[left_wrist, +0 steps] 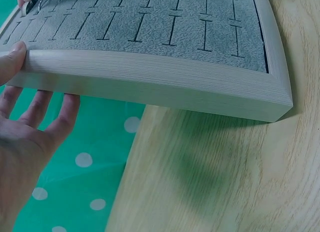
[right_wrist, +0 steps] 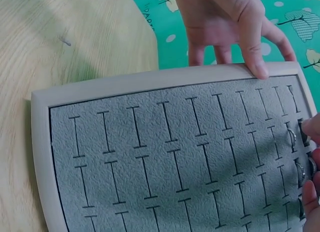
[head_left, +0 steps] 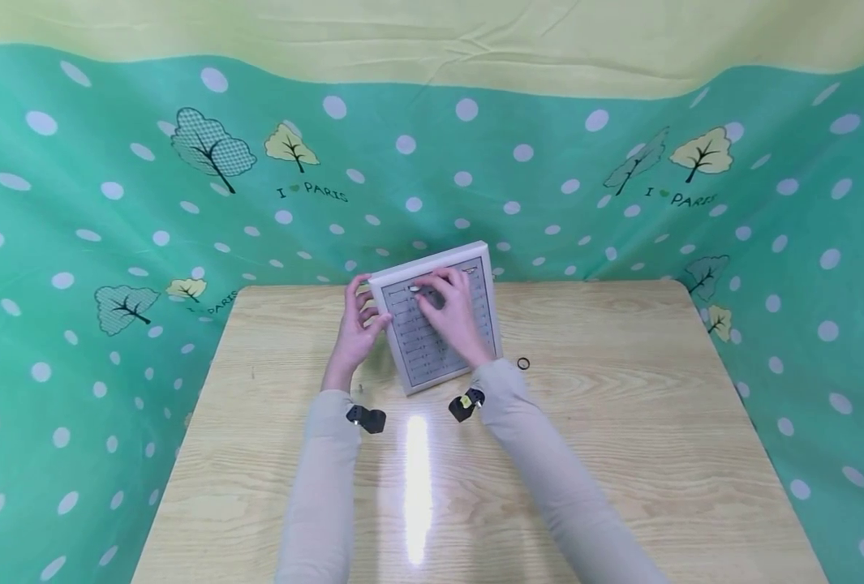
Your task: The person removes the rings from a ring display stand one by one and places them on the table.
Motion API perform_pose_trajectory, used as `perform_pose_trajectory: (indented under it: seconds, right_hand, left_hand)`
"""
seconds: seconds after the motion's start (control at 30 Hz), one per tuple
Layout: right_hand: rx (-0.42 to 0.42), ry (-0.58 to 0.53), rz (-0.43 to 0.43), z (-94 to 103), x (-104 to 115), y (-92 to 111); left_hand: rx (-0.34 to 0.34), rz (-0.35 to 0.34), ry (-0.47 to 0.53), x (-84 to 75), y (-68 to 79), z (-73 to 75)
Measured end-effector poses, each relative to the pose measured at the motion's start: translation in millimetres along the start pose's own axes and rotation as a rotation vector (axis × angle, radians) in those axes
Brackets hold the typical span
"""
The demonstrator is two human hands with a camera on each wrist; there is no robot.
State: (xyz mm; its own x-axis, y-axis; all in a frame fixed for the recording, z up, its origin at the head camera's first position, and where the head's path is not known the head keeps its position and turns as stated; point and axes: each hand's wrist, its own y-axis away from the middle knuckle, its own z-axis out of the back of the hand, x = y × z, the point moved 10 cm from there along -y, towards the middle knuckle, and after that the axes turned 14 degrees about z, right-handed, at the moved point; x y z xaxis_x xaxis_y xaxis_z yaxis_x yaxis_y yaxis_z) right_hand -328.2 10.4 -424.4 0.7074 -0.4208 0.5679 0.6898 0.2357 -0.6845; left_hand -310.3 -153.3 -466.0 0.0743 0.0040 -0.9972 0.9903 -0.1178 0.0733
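A ring display tray (head_left: 442, 381) with a pale frame and grey slotted padding stands tilted at the table's back edge. My left hand (head_left: 358, 328) grips its upper left side, thumb (left_wrist: 14, 60) on the frame's face and fingers behind. Over the top row of slots, my right hand (head_left: 453, 312) pinches a small silvery ring (head_left: 413, 289) between thumb and forefinger. More rings (head_left: 470, 270) sit in slots near the top edge. The right wrist view shows a silver ring (right_wrist: 292, 138) in a slot beside the right fingertips (right_wrist: 312, 127), which enter from the right.
A black ring (head_left: 523, 363) lies on the wooden table (head_left: 607, 422), right of the tray. A tiny dark bit (head_left: 361, 388) lies to the tray's left. A green dotted curtain (head_left: 402, 186) hangs behind and along both sides.
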Motion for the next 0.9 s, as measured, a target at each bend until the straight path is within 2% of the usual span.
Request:
perform_pose_trajectory:
  seconds: [0.33, 0.7, 0.9]
  right_hand:
    - [-0.049, 0.019, -0.068, -2.4, -2.0, -0.5]
    - [0.016, 0.047, -0.089, -4.6, 0.1, -0.6]
    - [0.063, -0.001, -0.076, -5.8, 2.2, 0.5]
  left_hand:
    - [-0.01, -0.008, -0.016, -2.7, 1.1, -0.3]
    - [-0.011, -0.005, -0.009, -2.7, 1.3, -1.7]
    - [-0.015, 0.003, -0.006, -2.9, 1.2, -0.9]
